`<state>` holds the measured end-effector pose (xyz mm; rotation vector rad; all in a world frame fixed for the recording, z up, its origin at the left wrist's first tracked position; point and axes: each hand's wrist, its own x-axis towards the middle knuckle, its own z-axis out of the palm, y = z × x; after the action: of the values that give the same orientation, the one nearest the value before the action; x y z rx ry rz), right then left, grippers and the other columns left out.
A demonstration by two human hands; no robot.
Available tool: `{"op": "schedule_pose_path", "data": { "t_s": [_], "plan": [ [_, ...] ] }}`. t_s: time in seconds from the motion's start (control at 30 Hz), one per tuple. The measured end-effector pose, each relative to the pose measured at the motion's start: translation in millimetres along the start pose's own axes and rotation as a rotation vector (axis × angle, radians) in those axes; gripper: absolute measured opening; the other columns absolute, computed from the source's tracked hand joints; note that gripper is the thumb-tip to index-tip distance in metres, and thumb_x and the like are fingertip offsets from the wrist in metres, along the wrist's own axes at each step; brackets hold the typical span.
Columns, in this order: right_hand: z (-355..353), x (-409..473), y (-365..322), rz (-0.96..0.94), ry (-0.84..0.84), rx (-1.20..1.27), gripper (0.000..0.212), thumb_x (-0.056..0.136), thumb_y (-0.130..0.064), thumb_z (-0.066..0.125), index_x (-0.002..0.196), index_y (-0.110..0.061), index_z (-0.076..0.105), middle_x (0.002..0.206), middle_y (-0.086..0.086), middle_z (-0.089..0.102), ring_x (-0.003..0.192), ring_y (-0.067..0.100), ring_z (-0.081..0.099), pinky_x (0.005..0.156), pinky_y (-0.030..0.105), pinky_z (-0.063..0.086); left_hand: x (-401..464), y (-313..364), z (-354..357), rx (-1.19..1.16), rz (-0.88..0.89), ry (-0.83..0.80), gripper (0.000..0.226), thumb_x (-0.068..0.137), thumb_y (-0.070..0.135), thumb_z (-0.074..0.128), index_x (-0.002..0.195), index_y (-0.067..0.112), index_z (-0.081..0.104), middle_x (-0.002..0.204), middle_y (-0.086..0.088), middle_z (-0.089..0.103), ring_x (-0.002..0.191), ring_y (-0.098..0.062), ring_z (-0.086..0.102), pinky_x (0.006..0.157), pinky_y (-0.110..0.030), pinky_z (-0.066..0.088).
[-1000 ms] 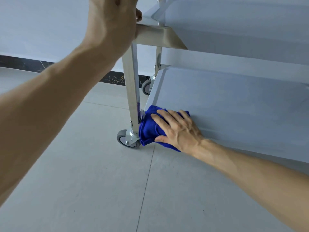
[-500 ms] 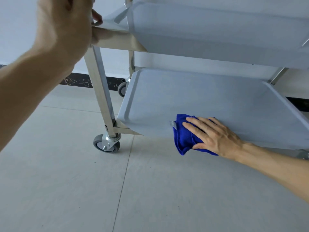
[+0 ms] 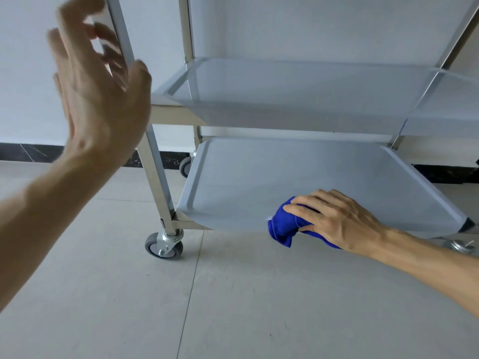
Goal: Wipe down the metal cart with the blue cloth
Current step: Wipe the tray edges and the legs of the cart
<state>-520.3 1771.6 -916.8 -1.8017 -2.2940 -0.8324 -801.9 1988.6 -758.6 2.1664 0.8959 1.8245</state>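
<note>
In the head view, the right hand (image 3: 339, 218) had slid rightward along the front rim of the bottom shelf (image 3: 298, 177), fingers spread flat on the bunched blue cloth (image 3: 283, 226), which hung partly over that rim. The left hand (image 3: 98, 99) had let go of the metal cart (image 3: 285, 89) and was blurred beside the front post (image 3: 155, 164), fingers apart, holding nothing. So the rim wipe seemed about half done. Free rim remained toward the right corner, and the floor (image 3: 207, 294) gave open room.
</note>
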Motion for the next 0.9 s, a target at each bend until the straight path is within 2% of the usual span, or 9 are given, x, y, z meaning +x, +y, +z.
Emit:
{"op": "schedule_pose_path", "data": {
  "t_s": [0.17, 0.27, 0.37, 0.47, 0.53, 0.63, 0.7, 0.8, 0.9],
  "plan": [
    [-31.9, 37.5, -3.4, 0.013, 0.113, -0.007, 0.031, 0.097, -0.029, 0.060, 0.125, -0.017, 0.066, 0.120, 0.002, 0.068, 0.089, 0.027, 0.065, 0.069, 0.040, 0.053, -11.3, 29.4, -10.5, 0.106, 0.284, -0.047, 0.039, 0.085, 0.010, 0.052, 0.123, 0.003, 0.056, 0.120, -0.017, 0.050, 0.102, -0.020, 0.047, 0.085, -0.039, 0.045],
    [-59.6, 51.9, -0.9, 0.038, 0.195, -0.008, 0.031, 0.095, -0.025, 0.067, 0.124, -0.015, 0.067, 0.119, 0.002, 0.068, 0.088, 0.028, 0.065, 0.069, 0.041, 0.054, -9.8, 51.7, -0.7, 0.005, 0.379, -0.231, 0.028, 0.090, 0.006, 0.055, 0.117, 0.003, 0.059, 0.118, -0.017, 0.052, 0.098, -0.023, 0.057, 0.082, -0.035, 0.048],
    [-92.0, 51.7, 7.2, 0.092, 0.286, 0.010, 0.032, 0.092, -0.022, 0.070, 0.123, -0.012, 0.069, 0.116, 0.004, 0.069, 0.088, 0.029, 0.066, 0.072, 0.043, 0.055, -11.4, 74.1, 21.1, -0.104, 0.396, -0.346, 0.023, 0.091, 0.012, 0.054, 0.113, 0.012, 0.062, 0.115, 0.000, 0.054, 0.093, -0.013, 0.057, 0.080, -0.039, 0.051],
    [-126.3, 34.5, 21.7, 0.189, 0.365, 0.000, 0.034, 0.091, -0.021, 0.073, 0.122, -0.009, 0.069, 0.114, 0.006, 0.070, 0.088, 0.028, 0.066, 0.073, 0.043, 0.056, -12.3, 101.9, 52.0, -0.245, 0.396, -0.400, 0.017, 0.092, 0.012, 0.055, 0.106, 0.018, 0.064, 0.108, 0.007, 0.058, 0.090, -0.007, 0.059, 0.076, -0.031, 0.050],
    [-147.6, 17.0, 32.8, 0.264, 0.382, -0.016, 0.035, 0.090, -0.023, 0.073, 0.122, -0.009, 0.068, 0.115, 0.005, 0.069, 0.088, 0.028, 0.065, 0.073, 0.043, 0.056, -14.6, 124.2, 74.2, -0.325, 0.401, -0.450, 0.017, 0.093, 0.010, 0.057, 0.103, 0.020, 0.065, 0.104, 0.009, 0.061, 0.090, -0.005, 0.059, 0.075, -0.024, 0.048],
    [-175.0, -13.0, 50.3, 0.412, 0.323, -0.020, 0.039, 0.091, -0.030, 0.068, 0.126, -0.011, 0.065, 0.117, 0.002, 0.067, 0.092, 0.025, 0.065, 0.077, 0.043, 0.056, -22.8, 156.6, 107.8, -0.361, 0.409, -0.604, 0.018, 0.093, 0.019, 0.057, 0.108, 0.025, 0.064, 0.108, 0.011, 0.060, 0.094, -0.008, 0.059, 0.076, -0.028, 0.050],
    [-189.2, -35.8, 62.2, 0.529, 0.272, -0.026, 0.042, 0.090, -0.033, 0.064, 0.127, -0.012, 0.064, 0.119, 0.000, 0.067, 0.097, 0.025, 0.065, 0.080, 0.043, 0.056, -32.3, 173.5, 127.1, -0.273, 0.480, -0.703, 0.022, 0.093, 0.029, 0.056, 0.114, 0.027, 0.062, 0.114, 0.011, 0.058, 0.099, -0.013, 0.058, 0.079, -0.033, 0.049],
    [-209.9, -71.7, 78.7, 0.729, 0.224, 0.011, 0.043, 0.091, -0.035, 0.063, 0.130, -0.017, 0.062, 0.123, -0.005, 0.064, 0.108, 0.022, 0.062, 0.087, 0.045, 0.053, -44.5, 194.6, 148.4, 0.050, 0.758, -0.701, 0.037, 0.092, 0.042, 0.052, 0.126, 0.027, 0.057, 0.122, 0.009, 0.060, 0.103, -0.021, 0.059, 0.084, -0.034, 0.046],
    [-231.0, -107.6, 93.9, 0.860, 0.221, 0.016, 0.042, 0.093, -0.036, 0.063, 0.132, -0.025, 0.058, 0.126, -0.012, 0.060, 0.112, 0.017, 0.059, 0.092, 0.045, 0.051, -49.3, 211.6, 163.4, 0.251, 0.854, -0.719, 0.049, 0.088, 0.046, 0.060, 0.129, 0.021, 0.059, 0.113, 0.005, 0.068, 0.097, -0.024, 0.065, 0.081, -0.038, 0.049]
  ]
}}
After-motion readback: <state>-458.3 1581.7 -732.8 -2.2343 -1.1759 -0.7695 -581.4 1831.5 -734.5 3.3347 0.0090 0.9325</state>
